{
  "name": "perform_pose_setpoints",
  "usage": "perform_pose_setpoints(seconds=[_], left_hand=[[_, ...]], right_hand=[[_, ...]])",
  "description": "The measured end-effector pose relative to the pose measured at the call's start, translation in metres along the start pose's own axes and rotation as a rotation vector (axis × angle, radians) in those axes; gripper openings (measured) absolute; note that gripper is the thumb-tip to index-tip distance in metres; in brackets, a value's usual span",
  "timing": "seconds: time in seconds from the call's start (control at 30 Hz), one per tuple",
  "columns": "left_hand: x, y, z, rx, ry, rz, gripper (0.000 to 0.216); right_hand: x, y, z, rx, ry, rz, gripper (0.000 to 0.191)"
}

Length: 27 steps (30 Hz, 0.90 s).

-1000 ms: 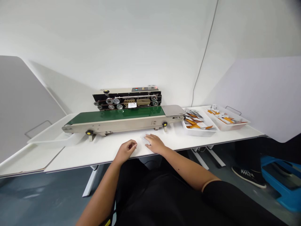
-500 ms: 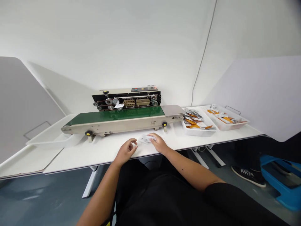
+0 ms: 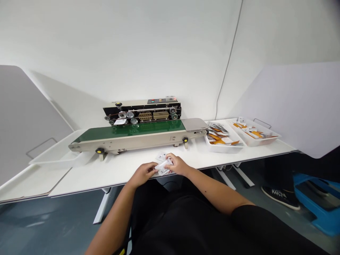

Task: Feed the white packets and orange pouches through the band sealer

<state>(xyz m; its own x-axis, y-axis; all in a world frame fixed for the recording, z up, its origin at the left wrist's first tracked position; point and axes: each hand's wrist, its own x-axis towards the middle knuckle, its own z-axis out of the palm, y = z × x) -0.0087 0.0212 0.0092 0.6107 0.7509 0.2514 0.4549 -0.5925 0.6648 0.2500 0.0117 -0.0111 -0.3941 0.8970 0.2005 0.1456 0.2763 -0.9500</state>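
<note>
The white packet (image 3: pixel 120 122) at the machine (image 3: pixel 160 115) has slid leftward; the left hand (image 3: pixel 142 174) and right hand (image 3: pixel 177 165), fingers nearly closed, now pinch a small pouch (image 3: pixel 162 166) above the table (image 3: pixel 90 174), its print illegible.

Bright light — faint shadow on the wall (image 3: pixel 132 46), reflections on the green belt (image 3: pixel 119 131) — edges stretched (top-right corner dark).

Bare right hand (image 3: pixel 177 165), six o'clock, covers part of a small white packet (image 3: pixel 162 166); blue plastic stool (image 3: pixel 329 224), four o'clock, cropped at the edge!
</note>
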Motion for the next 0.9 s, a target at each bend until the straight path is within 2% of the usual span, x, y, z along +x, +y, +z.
perform_pose_setpoints(seconds=[0.2,0.43,0.53,0.67,0.77,0.83,0.87,0.9], left_hand=[[0.000,-0.005,0.001,-0.062,0.110,-0.044,0.034],[-0.001,-0.004,0.000,-0.010,0.192,-0.041,0.026],[-0.002,-0.002,-0.001,-0.003,0.221,-0.042,0.024],[-0.004,0.004,-0.002,-0.013,0.226,-0.041,0.021],[-0.005,0.008,-0.002,-0.035,0.243,-0.043,0.020],[-0.006,0.008,-0.003,-0.071,0.270,-0.051,0.021],[-0.006,0.007,-0.002,-0.093,0.281,-0.053,0.022],[-0.006,0.006,-0.002,-0.115,0.290,-0.054,0.024]], right_hand=[[0.002,0.000,-0.001,0.043,-0.009,0.037,0.045],[0.004,0.001,-0.002,0.009,-0.131,0.033,0.032],[0.003,-0.002,-0.002,-0.076,-0.091,-0.007,0.031],[0.004,-0.014,-0.006,-0.316,-0.065,-0.127,0.023],[0.013,-0.034,-0.023,-0.434,-0.240,-0.150,0.019],[0.024,-0.054,-0.043,-0.407,-0.391,-0.081,0.017],[0.032,-0.064,-0.055,-0.354,-0.422,-0.030,0.017],[0.042,-0.075,-0.069,-0.277,-0.389,0.016,0.020]])
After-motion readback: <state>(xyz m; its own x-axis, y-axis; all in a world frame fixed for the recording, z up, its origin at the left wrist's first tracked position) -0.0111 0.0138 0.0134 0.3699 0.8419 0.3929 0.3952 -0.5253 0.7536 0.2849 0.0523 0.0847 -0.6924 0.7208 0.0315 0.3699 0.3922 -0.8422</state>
